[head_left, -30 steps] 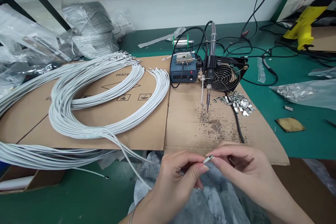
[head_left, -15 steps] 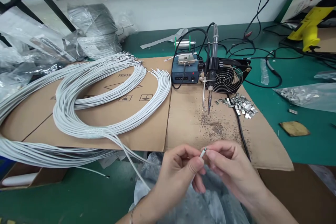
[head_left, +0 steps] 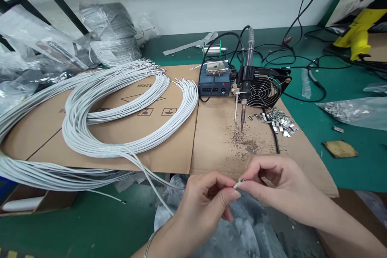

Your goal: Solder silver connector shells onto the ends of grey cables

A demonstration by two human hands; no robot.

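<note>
My left hand (head_left: 203, 205) pinches the end of a thin white cable (head_left: 151, 181) between thumb and forefinger, close to my body. My right hand (head_left: 273, 185) meets it from the right, its fingertips on the cable's stripped tip (head_left: 239, 183). Both hands hover over a grey plastic bag (head_left: 236, 229) at the table's front edge. The cable runs back left to large coils of white cables (head_left: 99, 129) lying on cardboard (head_left: 169, 145).
A mounted soldering iron (head_left: 245, 84) points down at the cardboard, with a blue solder station (head_left: 214, 82) and a black fan (head_left: 266, 88) behind it. Several small metal clips (head_left: 278, 121) lie to its right. Bagged parts (head_left: 353, 109), black leads and a yellow tool (head_left: 356, 32) lie at the right.
Both hands stayed together on the cable tip, rising slightly half a second ago and now lowered again, the right fingers shifting on the tip. The view drifted slightly.
</note>
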